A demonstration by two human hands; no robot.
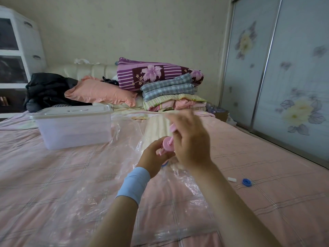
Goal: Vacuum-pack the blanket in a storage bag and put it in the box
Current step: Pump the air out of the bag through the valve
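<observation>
Pink bed sheet point(53, 175) held storage bag point(106, 184) with blanket point(156, 129); left hand point(153, 157) gripped pink pump point(168, 146), right hand point(190, 139) gripped its handle point(172, 128).

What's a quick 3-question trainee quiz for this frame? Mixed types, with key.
1. True or false: the clear storage box has its lid on.
2. What lies on the bed to the right of the right hand? A blue valve cap; B scissors; C phone.
3. Fill in: the left hand and right hand both hold a pink ____.
Key: 1 true; 2 A; 3 hand pump.
</observation>
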